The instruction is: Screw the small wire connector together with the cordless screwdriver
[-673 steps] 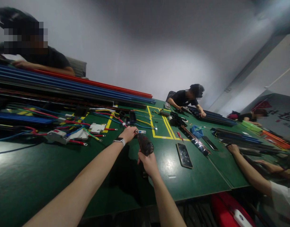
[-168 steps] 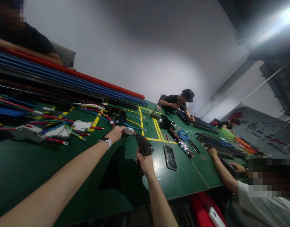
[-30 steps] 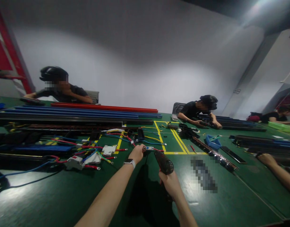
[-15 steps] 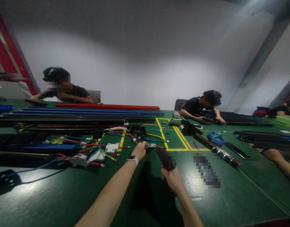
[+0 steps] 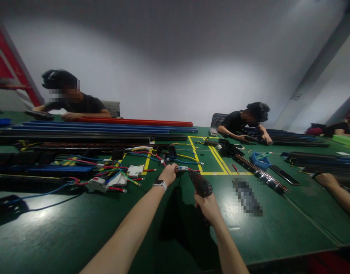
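Observation:
My left hand point(image 5: 168, 174), with a watch on its wrist, is closed on a small white circuit breaker point(image 5: 182, 168) with a blue mark and a red lead at its right end. In my right hand point(image 5: 210, 208) is a dark cordless screwdriver point(image 5: 202, 185), gripped by its handle. Its front end points at the right side of the breaker; whether the tip touches cannot be made out. Left of my hands lie more white breakers point(image 5: 97, 184) with red, blue and yellow-green wires ending in ring lugs.
Long blue rails point(image 5: 100, 127), a red rail point(image 5: 135, 121) and black rails point(image 5: 169, 138) lie across the back of the green table point(image 5: 120, 224). To the right are a copper-coloured busbar strip point(image 5: 257, 173) and a blue bin point(image 5: 260, 160). Co-workers sit opposite; another person's hand point(image 5: 328, 180) is at right.
The whole scene sits slightly higher in the view. My hands keep their hold on the breaker and the screwdriver. The co-worker at left has lowered a raised hand to the table.

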{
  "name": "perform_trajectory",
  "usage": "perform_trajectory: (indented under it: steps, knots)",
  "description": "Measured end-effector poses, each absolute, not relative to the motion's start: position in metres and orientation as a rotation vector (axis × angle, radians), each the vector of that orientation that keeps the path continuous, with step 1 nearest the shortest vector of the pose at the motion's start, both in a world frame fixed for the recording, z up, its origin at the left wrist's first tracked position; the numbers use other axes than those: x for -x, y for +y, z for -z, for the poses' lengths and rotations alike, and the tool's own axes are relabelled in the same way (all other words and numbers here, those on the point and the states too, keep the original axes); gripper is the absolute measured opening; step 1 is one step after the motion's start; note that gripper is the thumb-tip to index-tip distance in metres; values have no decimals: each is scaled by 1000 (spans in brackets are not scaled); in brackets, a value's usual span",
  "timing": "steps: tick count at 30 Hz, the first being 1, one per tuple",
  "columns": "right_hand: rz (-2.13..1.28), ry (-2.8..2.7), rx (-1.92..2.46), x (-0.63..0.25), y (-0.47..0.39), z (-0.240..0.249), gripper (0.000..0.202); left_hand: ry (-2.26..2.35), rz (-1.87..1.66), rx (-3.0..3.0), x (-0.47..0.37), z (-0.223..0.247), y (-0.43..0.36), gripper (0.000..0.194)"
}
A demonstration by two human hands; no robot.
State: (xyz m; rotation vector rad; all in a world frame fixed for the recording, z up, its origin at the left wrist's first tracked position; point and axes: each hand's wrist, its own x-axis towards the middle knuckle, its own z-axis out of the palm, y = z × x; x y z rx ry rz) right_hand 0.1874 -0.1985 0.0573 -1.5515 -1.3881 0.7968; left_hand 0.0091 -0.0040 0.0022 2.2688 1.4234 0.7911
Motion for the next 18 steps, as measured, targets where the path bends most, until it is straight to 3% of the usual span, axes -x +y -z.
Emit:
perform_trajectory:
  steps: [18]
  knots:
    - [-842,-1389,1534,-189,-198,-55,13,1465,-775,-2298,-10,2,-1,21]
